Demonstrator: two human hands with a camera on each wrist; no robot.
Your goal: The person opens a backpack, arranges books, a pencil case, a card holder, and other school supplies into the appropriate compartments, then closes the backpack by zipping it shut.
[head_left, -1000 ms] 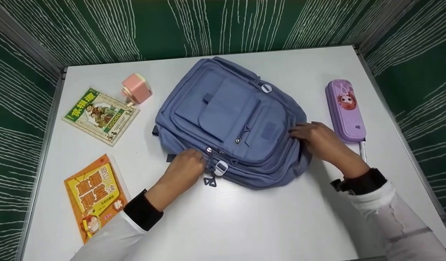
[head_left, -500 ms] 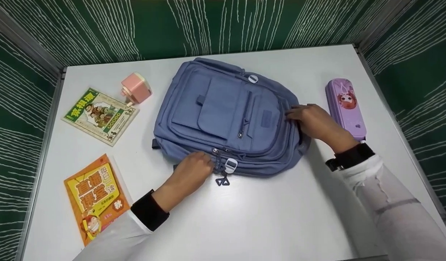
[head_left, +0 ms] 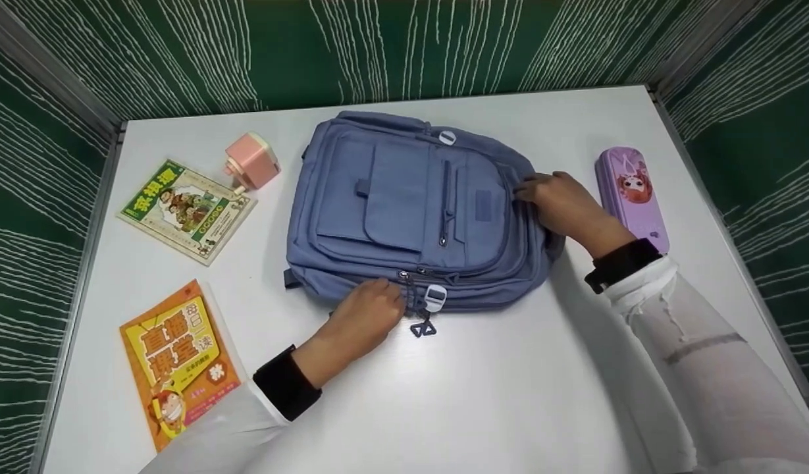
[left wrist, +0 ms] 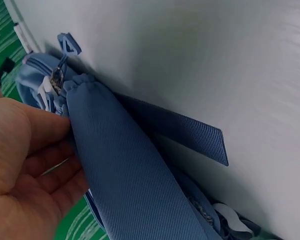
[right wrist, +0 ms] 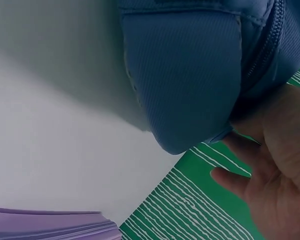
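A blue backpack lies front side up in the middle of the white table, its top end towards the right. My left hand grips its near side edge beside the zipper pulls; in the left wrist view the thumb and fingers pinch the fabric at the side pocket. At the bag's right end my right hand holds the edge, with thumb and fingertips on the cloth. In the right wrist view part of those fingertips is hidden behind the fabric. Dark triangular zipper pulls hang onto the table.
On the left lie an orange book and a green-and-cream book, with a pink pencil sharpener next to it. A purple pencil case lies right of my right hand. Green walls with white streaks surround the table.
The backpack has turned counterclockwise and now lies straighter along the table. My left hand has shifted right with it, and my right hand has moved up and slightly left.
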